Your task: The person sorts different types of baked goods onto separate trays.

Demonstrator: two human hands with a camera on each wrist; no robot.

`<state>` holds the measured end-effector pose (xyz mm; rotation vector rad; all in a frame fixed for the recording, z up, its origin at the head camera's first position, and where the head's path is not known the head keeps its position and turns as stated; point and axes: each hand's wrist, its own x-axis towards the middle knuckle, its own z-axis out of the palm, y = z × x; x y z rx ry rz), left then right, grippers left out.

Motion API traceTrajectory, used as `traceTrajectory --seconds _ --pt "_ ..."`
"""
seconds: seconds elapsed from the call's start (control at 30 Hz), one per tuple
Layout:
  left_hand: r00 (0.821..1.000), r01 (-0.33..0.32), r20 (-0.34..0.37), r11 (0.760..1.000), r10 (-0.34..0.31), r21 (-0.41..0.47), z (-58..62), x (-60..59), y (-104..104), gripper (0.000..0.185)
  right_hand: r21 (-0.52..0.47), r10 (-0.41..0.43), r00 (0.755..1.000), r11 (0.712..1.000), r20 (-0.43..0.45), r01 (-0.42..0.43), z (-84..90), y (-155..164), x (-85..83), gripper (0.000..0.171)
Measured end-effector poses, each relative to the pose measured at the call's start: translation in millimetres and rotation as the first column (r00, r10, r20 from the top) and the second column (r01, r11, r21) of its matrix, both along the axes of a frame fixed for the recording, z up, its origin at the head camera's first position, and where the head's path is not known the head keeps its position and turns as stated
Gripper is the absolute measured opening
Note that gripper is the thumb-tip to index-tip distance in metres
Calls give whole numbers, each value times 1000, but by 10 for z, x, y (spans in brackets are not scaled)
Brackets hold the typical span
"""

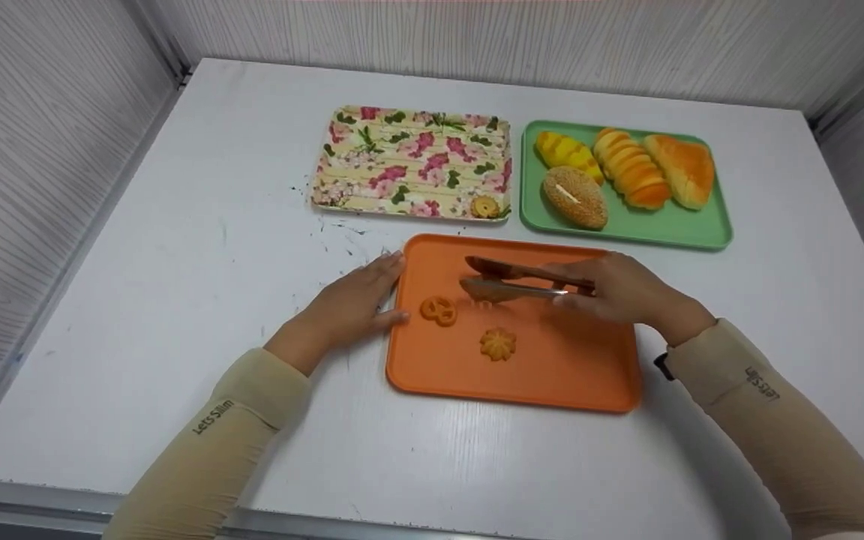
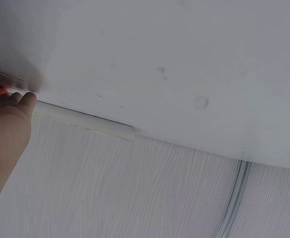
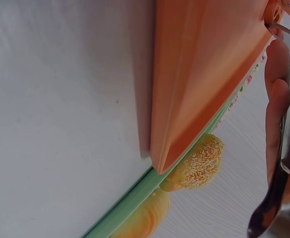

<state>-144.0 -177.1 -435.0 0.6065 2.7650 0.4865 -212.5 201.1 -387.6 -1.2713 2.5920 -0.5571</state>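
My right hand (image 1: 612,289) grips a pair of metal tongs (image 1: 526,291) over the orange tray (image 1: 567,390). The arms of the tongs are spread, with nothing between their tips. On that tray lie a pretzel-shaped cookie (image 1: 439,310), left of the tips, and a flower-shaped cookie (image 1: 498,344) nearer the front. My left hand (image 1: 346,304) rests at the tray's left rim, thumb and fingers extended against it. The left wrist view catches the left hand (image 2: 8,129) only at its edge. In the right wrist view, fingers wrap the tongs (image 3: 286,153) beside the tray.
Behind the orange tray stand a floral tray (image 1: 409,161) with one round cookie (image 1: 485,207) in its corner and a green tray (image 1: 649,234). The green one bears a sesame bun (image 1: 576,197) and several other breads. Wood-grain panels (image 1: 477,37) enclose the white table (image 1: 177,247).
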Motion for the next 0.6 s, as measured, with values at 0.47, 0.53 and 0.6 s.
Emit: traceTrajectory --seconds 0.47,0.53,0.6 --pt "1000 14 -9 1000 -14 -14 9 -2 -4 83 -45 0 1000 999 -5 0 93 -83 -51 47" --pt "1000 20 -14 1000 -20 -14 3 -3 -6 83 -54 -7 1000 999 -4 6 122 -109 -81 48" --pt "1000 13 -10 1000 -13 -15 1 -3 -6 83 -62 -19 1000 998 -2 19 154 -145 -120 49"
